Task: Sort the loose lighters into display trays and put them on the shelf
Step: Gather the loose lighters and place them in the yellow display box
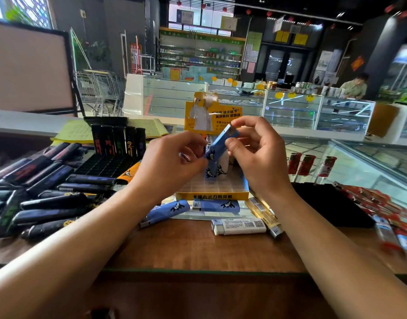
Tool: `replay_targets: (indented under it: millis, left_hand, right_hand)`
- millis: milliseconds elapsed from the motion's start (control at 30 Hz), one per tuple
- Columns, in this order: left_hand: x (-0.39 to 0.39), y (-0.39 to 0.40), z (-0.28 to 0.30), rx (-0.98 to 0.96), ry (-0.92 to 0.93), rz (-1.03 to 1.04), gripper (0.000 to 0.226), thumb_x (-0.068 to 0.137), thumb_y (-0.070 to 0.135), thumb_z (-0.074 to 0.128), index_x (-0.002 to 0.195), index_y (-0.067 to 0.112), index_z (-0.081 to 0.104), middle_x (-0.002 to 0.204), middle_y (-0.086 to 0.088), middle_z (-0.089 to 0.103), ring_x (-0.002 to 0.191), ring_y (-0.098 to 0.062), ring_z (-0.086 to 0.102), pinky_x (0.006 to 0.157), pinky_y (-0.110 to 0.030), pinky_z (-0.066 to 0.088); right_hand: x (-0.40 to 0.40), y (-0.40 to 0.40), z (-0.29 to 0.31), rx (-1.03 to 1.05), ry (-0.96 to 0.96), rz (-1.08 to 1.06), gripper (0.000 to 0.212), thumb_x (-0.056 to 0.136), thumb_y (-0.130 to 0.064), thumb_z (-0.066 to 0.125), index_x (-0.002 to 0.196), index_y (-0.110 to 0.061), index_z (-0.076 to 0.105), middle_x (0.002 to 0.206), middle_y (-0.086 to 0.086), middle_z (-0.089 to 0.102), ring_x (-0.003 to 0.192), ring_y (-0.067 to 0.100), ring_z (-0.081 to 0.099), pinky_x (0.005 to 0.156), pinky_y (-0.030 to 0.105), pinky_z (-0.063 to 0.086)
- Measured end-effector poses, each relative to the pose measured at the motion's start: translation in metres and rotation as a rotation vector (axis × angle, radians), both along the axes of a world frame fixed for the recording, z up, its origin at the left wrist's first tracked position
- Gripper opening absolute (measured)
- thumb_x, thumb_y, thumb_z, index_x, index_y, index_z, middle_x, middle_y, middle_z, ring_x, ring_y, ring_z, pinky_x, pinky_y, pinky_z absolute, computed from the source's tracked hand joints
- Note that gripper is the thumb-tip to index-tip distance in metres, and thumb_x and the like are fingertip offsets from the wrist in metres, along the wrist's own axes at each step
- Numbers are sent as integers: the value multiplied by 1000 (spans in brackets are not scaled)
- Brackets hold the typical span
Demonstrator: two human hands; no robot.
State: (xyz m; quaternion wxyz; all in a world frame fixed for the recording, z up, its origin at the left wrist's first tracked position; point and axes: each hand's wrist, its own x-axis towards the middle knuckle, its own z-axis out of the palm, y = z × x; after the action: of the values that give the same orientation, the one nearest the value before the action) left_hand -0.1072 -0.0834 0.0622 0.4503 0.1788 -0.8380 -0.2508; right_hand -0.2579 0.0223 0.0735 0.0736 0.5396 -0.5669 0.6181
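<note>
Blue lighter tilted above yellow tray, pinched at top by right hand, thumb and fingertips curled round it. Lower end pinched by left hand, fingers curled. More blue lighters upright in tray; black lighters heaped at nine o'clock, red lighters at three.

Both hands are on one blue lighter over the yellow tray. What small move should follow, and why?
Probably lower the blue lighter upright into a free slot of the yellow tray. The left hand and right hand pinch it tilted above the tray, where a few blue and white lighters already stand at the back and the front grid is bare.
</note>
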Motion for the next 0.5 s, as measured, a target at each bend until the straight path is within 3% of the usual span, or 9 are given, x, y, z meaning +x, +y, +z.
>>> replay_targets:
  millis: [100, 200, 300, 500]
  left_hand:
    - [6, -3, 1, -148, -19, 101, 28, 78, 18, 78, 105, 24, 72, 86, 21, 63, 76, -1, 61, 73, -12, 49]
    - [8, -5, 1, -318, -136, 192, 43, 82, 28, 76, 123, 23, 67, 118, 5, 68, 108, -20, 61, 92, -29, 43]
    - [9, -3, 1, -390, -244, 207, 58, 83, 35, 75, 136, 23, 57, 139, 0, 57, 129, -26, 49, 104, -40, 40]
    - [9, -7, -3, -408, -359, 210, 73, 83, 45, 72, 147, 23, 44, 155, -3, 40, 144, -26, 32, 116, -44, 31]
  right_hand:
    - [-6, 2, 0, 14, 56, -69, 24, 85, -10, 72, 104, -23, 64, 89, -15, 65, 78, 2, 64, 72, 18, 53]
    - [-8, 2, -2, 89, 137, -108, 21, 85, -12, 72, 103, -21, 65, 83, -16, 63, 76, -1, 63, 68, 12, 50]
    - [-6, 1, -4, 149, 199, -113, 21, 85, -14, 73, 102, -22, 65, 84, -14, 65, 78, -1, 62, 67, 8, 48]
    - [-5, -6, -12, 257, 386, -186, 25, 86, -21, 72, 110, -25, 65, 86, -9, 60, 82, 13, 60, 74, 34, 52]
